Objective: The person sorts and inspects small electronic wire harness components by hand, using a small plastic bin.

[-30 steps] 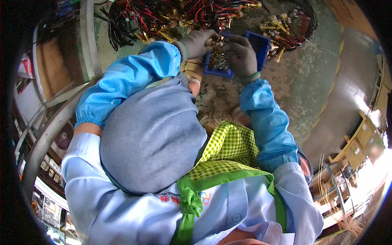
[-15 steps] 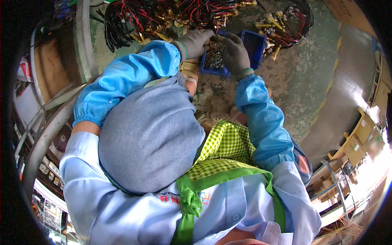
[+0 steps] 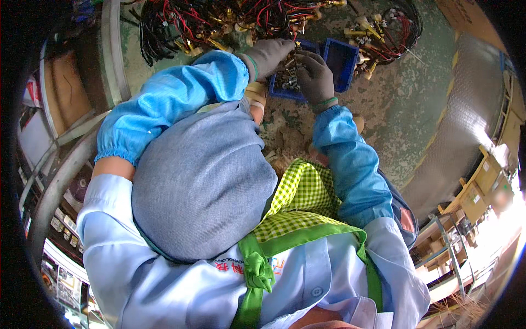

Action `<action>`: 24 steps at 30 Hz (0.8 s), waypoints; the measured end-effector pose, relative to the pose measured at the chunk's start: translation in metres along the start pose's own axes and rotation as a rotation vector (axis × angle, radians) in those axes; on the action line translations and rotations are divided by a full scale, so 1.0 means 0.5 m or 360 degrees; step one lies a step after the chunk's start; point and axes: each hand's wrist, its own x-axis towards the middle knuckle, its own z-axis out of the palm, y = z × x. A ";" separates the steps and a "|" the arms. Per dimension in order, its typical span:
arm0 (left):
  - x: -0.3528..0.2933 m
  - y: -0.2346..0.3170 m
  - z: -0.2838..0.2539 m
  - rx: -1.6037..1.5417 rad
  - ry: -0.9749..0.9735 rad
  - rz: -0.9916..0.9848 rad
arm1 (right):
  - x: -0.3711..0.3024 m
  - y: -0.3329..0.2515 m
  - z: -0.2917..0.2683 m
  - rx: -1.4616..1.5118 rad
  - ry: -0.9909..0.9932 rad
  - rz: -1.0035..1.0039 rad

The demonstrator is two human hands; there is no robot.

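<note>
My left hand, in a grey glove, is closed at the fingertips above the blue parts bin. What it pinches is hidden. Close to its fingertips shows a small brass-coloured piece. Facing it from the right, my grey-gloved right hand has its fingers curled together near that piece. Whatever lies in its grip is too small to name. Under both hands is the blue bin, holding many small metal parts that look like nuts. A second blue bin stands just right of my right hand.
Heaped beyond my hands are brass fittings with black and red wires. Another bundle of wired brass fittings lies on the worn green floor at the far right. A metal frame post rises at the left. Cardboard boxes sit on a rack at right.
My right hand has lifted slightly off the small parts and its fingers have curled in. My left hand has shifted a little right, so the two hands' fingertips are closer.
</note>
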 end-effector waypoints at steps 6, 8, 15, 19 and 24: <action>0.004 -0.001 0.009 0.0122 -0.0036 -0.0111 | 0.010 0.022 -0.023 -0.0066 -0.0029 0.0147; -0.005 0.020 -0.038 -0.0402 -0.0159 -0.0211 | 0.033 -0.005 -0.047 0.0572 -0.0032 0.0650; -0.010 -0.058 -0.003 -0.1751 -0.0073 -0.0316 | 0.096 0.015 -0.034 0.0959 -0.0534 0.1094; -0.028 -0.045 -0.028 -0.2176 -0.0202 -0.0798 | 0.044 0.044 -0.032 0.1019 -0.0426 0.0528; -0.030 -0.015 -0.047 -0.2136 -0.0176 -0.0927 | 0.022 0.058 -0.054 0.1575 -0.0191 0.0643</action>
